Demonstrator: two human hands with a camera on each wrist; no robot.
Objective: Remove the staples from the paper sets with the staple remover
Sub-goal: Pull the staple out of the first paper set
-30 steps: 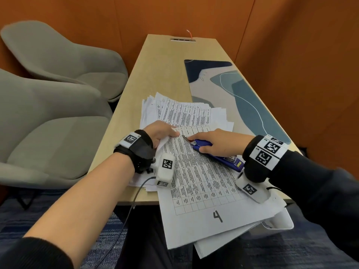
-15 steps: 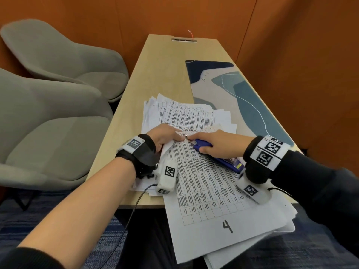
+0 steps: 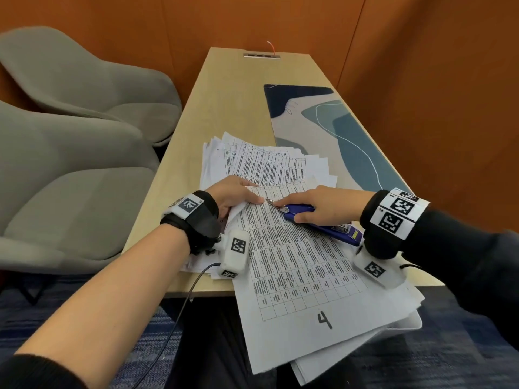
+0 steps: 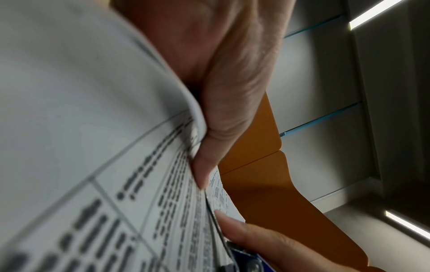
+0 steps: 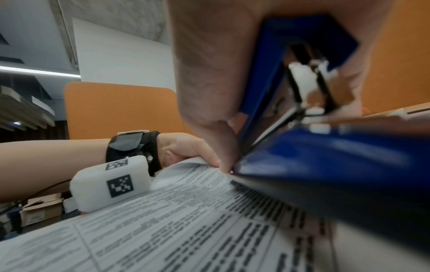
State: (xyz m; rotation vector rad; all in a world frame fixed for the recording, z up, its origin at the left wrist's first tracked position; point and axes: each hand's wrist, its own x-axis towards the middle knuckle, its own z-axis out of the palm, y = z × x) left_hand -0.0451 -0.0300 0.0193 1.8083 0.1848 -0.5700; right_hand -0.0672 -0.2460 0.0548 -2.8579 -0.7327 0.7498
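A stapled paper set point(image 3: 295, 262) marked "4" lies at the table's near edge and overhangs it. My left hand point(image 3: 254, 197) pinches its far left corner, thumb on top, and the sheets point(image 4: 93, 128) curl up under that thumb point(image 4: 209, 156). My right hand point(image 3: 289, 210) grips a blue staple remover point(image 3: 317, 223), with the forefinger stretched along it. The remover's metal tip point(image 3: 271, 202) sits at that corner, just right of my left thumb. The staple itself is hidden. In the right wrist view the blue tool point(image 5: 314, 150) lies on the paper point(image 5: 163, 220).
A loose pile of printed sheets point(image 3: 266, 161) lies just beyond the hands. A blue and grey desk mat point(image 3: 337, 130) covers the table's right side. Two grey chairs point(image 3: 70, 164) stand left of the table point(image 3: 224, 94). Orange walls close in behind and on the right.
My left hand has curled the set's corner upward. The remover's tip has crept a little closer to my left thumb. The paper set has barely shifted.
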